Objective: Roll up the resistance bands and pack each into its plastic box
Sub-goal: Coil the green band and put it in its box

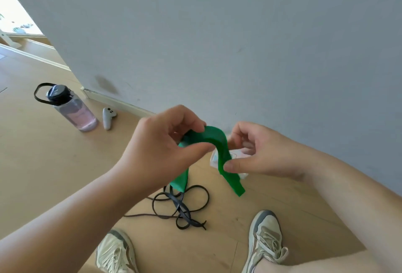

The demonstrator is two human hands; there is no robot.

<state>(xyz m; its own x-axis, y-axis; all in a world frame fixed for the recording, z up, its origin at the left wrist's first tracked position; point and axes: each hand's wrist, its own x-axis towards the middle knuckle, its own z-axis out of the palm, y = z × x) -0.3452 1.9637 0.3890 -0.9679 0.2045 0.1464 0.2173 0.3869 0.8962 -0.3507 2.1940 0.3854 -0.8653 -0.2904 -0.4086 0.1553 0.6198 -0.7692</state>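
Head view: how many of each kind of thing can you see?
Flat green resistance band: 1
Tangle of thin black cord: 1
Clear plastic box: 1
Clear water bottle with black lid: 1
Grey handheld controller: 1
Pale lace-up shoes: 2
Total: 7

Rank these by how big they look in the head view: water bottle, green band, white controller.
green band (nearest the camera, so its lead is unsure)
water bottle
white controller, clearly smallest

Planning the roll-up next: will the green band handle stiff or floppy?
Likely floppy: the band arches limply between left hand and right hand, both ends hanging down. Probably light, since fingertip pinches alone hold it. It may unroll if released, as the bend looks smooth, uncreased.
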